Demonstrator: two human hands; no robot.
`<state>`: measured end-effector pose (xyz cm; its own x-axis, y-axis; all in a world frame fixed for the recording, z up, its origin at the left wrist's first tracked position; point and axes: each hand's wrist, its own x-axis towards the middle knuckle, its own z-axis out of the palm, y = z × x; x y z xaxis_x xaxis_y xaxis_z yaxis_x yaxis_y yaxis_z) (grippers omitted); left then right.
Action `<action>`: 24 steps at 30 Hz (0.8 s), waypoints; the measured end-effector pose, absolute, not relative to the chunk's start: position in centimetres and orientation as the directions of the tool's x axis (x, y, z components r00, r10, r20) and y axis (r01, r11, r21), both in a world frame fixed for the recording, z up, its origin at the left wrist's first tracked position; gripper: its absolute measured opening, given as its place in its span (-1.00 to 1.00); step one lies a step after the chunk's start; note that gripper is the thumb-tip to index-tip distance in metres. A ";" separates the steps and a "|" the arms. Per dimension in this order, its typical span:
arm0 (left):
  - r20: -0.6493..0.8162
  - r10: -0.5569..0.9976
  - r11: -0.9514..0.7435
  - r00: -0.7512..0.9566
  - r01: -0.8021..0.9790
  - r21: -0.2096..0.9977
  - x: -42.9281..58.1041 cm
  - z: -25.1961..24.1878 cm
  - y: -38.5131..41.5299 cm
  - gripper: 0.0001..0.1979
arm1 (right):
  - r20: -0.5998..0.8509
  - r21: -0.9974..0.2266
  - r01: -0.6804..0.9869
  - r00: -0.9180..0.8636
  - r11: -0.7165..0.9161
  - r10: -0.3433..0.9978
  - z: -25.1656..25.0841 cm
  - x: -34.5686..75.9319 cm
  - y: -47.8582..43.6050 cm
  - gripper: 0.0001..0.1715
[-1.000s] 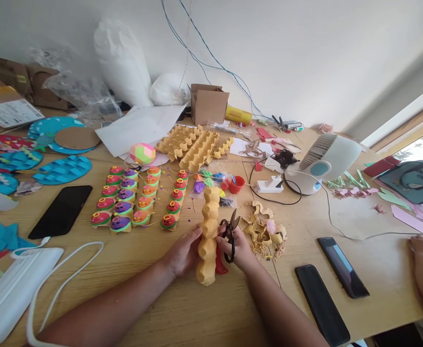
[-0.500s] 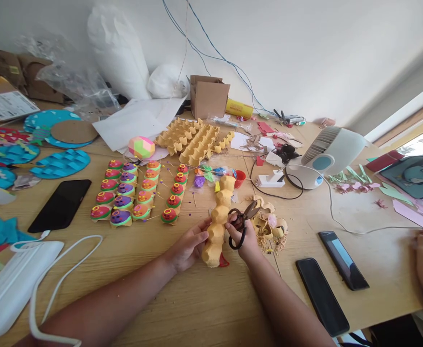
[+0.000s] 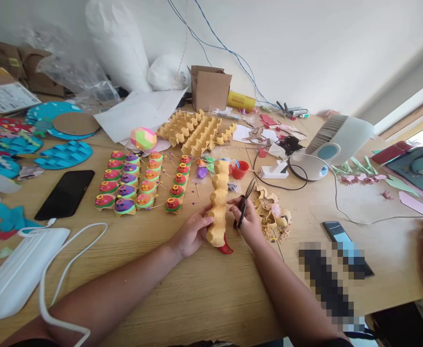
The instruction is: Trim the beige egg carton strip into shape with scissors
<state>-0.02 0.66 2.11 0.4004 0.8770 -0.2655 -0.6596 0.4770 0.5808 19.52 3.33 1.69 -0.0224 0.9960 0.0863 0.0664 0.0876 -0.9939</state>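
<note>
While hands (image 3: 193, 231) flank carton strip (image 3: 218, 200), long axis runs toward wall (image 3: 298, 62).

Left of the left hand (image 3: 194, 230) lie a black phone (image 3: 65, 195) and a white plastic block (image 3: 23, 270). Right of the right hand (image 3: 246, 219) are another phone (image 3: 336, 234) and, farther off, a fan (image 3: 356, 139) and a blue bag (image 3: 419, 166). Beyond both hands stands a cardboard box (image 3: 211, 89), a yellow roll (image 3: 241, 100) just beside it.

- Yellow egg-carton strip (image 3: 217, 205): one row of rounded bumps, held near its closer end by my left hand (image 3: 195, 230), its length pointing away from me.
- Dark scissors (image 3: 246, 196): in my right hand (image 3: 248, 222), just beside the strip, blades pointing away.
</note>
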 end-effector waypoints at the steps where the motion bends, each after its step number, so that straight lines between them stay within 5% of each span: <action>1: -0.259 0.881 0.470 0.397 -0.661 0.585 0.0 2.1 0.7 -0.42 | 0.095 -0.993 0.067 -0.020 0.096 0.995 1.6 19.5 3.4 -0.63; 14: -0.222 0.884 0.464 0.411 -0.716 0.522 -0.6 0.5 1.8 -0.65 | 0.087 -0.995 -0.050 0.008 0.088 0.996 1.2 18.9 3.5 -0.57; 20: -0.176 0.900 0.431 0.399 -0.745 0.509 -0.6 0.8 1.9 -0.63 | 0.106 -0.994 -0.020 -0.067 0.104 0.992 1.7 18.9 3.2 -0.54; 24: -0.168 0.905 0.420 0.390 -0.763 0.492 -0.7 0.8 2.1 -0.68 | 0.186 -0.969 0.142 -0.117 0.202 0.976 1.7 19.1 2.9 -0.61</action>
